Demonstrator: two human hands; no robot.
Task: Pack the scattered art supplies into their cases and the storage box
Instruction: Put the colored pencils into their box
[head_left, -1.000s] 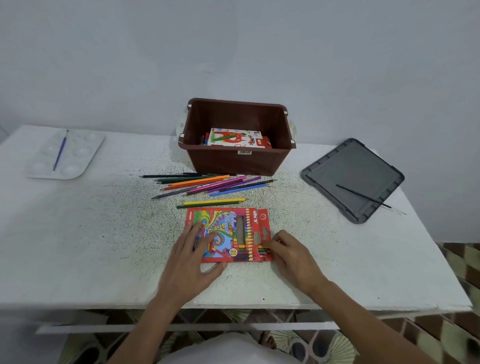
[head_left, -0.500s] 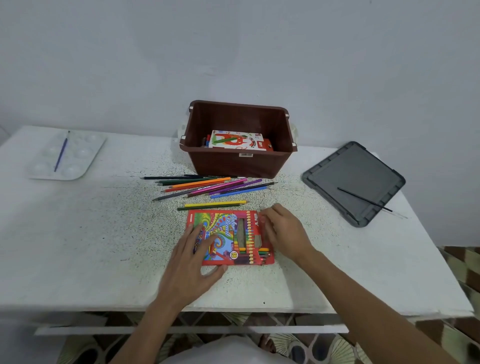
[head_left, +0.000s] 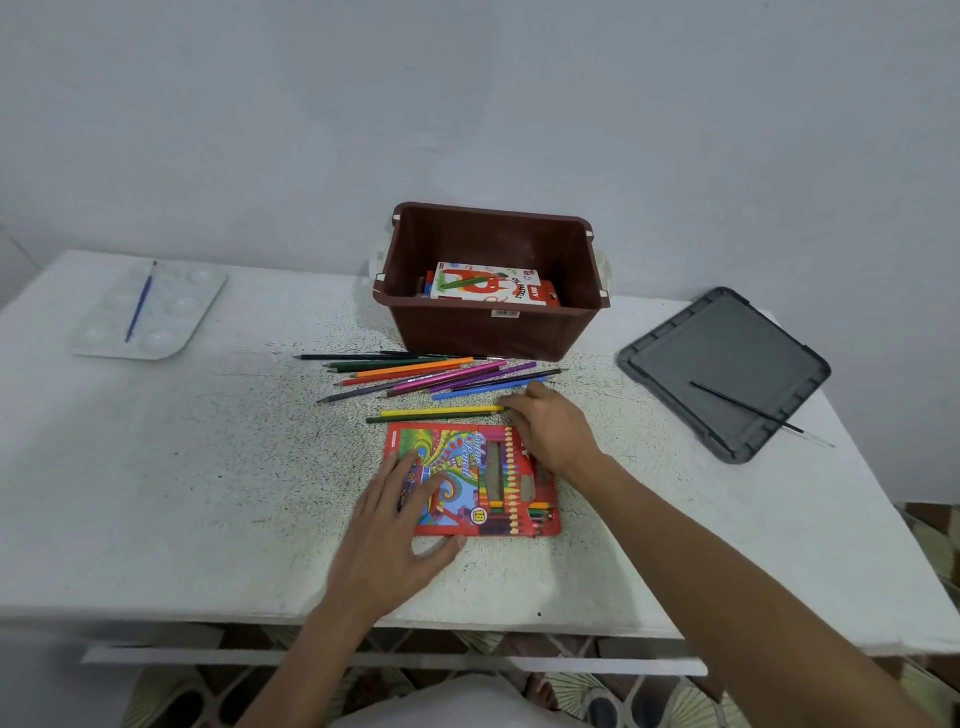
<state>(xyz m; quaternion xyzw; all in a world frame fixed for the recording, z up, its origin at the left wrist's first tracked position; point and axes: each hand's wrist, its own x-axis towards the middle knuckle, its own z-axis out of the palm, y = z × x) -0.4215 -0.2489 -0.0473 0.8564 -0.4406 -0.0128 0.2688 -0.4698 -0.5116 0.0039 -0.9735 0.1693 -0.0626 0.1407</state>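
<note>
Case (head_left: 470, 480) (red, patterned) under flat left fingers (head_left: 404, 470); right fingers (head_left: 513, 402) perhaps pinching yellow pencil (head_left: 441, 411).

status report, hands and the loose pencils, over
Left hand flat on pencil case. Right hand at yellow pencil end, grip unclear. Loose pencils in front of open storage box, nothing in the way.
</note>
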